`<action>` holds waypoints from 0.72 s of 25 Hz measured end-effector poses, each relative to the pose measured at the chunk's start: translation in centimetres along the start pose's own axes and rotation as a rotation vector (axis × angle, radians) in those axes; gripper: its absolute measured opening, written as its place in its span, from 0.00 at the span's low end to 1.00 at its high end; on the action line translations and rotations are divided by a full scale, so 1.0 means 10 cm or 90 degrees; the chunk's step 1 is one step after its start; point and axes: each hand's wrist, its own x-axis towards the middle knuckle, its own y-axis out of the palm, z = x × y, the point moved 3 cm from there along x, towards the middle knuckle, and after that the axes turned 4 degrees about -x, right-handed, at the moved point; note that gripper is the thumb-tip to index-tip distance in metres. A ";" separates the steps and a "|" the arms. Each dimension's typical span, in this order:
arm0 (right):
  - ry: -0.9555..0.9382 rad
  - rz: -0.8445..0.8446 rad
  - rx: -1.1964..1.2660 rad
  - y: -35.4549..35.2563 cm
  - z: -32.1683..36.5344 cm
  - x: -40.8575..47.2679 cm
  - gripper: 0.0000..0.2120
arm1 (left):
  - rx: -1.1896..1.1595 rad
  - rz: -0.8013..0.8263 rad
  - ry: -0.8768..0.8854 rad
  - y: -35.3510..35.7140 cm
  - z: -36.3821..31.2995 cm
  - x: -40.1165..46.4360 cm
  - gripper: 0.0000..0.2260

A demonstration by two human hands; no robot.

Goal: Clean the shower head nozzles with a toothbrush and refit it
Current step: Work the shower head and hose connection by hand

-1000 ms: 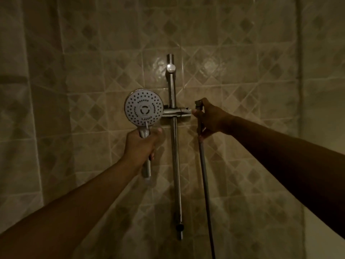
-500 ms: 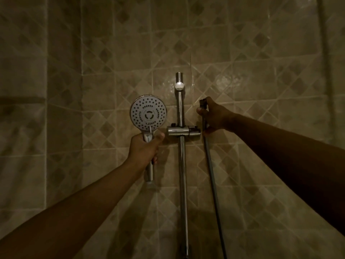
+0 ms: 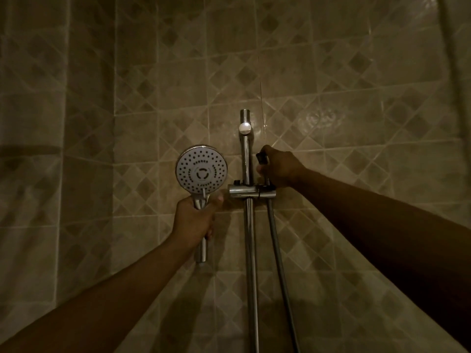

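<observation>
A round chrome shower head with a white nozzle face points toward me, left of the wall rail. My left hand is shut on its handle, whose bare lower end sticks out below my fist. The metal hose hangs detached to the right of the rail. My right hand grips the hose's dark top end just above the chrome holder bracket. No toothbrush is visible.
A vertical chrome slide rail is fixed to the beige patterned tile wall and runs down out of view. A wall corner lies at the left, with a dark ledge there.
The view has tilted upward, so everything sits lower in the frame. My right hand has brought the hose end left, closer to the rail above the bracket. The shower head stays held.
</observation>
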 end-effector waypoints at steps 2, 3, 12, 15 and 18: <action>0.001 -0.026 0.013 0.03 -0.03 0.03 0.17 | 0.005 0.003 0.001 -0.01 0.03 0.01 0.18; 0.007 -0.034 0.028 0.04 -0.05 0.04 0.16 | 0.008 0.001 0.000 -0.01 0.05 0.01 0.18; 0.000 -0.035 -0.061 0.15 -0.18 0.02 0.12 | 0.015 0.001 -0.013 -0.01 0.20 0.00 0.17; 0.007 -0.024 -0.066 0.17 -0.23 0.00 0.15 | 0.007 0.010 -0.013 0.00 0.21 -0.03 0.15; 0.013 -0.015 -0.070 0.15 -0.22 -0.03 0.16 | 0.010 0.009 -0.013 0.01 0.23 -0.05 0.15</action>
